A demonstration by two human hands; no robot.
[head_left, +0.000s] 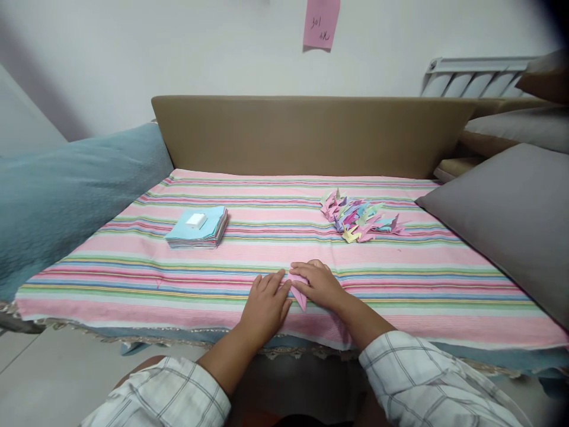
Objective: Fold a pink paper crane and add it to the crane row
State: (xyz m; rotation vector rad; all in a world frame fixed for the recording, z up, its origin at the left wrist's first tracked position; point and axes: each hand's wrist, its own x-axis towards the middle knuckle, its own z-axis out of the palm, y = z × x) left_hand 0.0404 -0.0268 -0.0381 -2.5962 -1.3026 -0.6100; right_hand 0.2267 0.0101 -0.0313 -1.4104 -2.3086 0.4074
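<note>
Closest to the camera, a pair of white plaid sleeves (169,391), no logo I can spot. The left hand (265,301) lies palm down with its fingers loosely side by side, tips at the left edge of a pink folded paper (300,299). The right hand (319,284) curls over the paper's top; can't tell if either is actually pinching it. The paper's on the striped cloth (133,296), near its front edge. Farther back on the left, a small white block (196,220) sits on a paper stack (198,242), no lettering I can make out. Over right, a colorful heap of paper cranes (355,220). Behind it all, a tan backrest (311,136), then a pink note (320,26) on the wall (222,47): handwritten, looks like "301", second line illegible to me.
</note>
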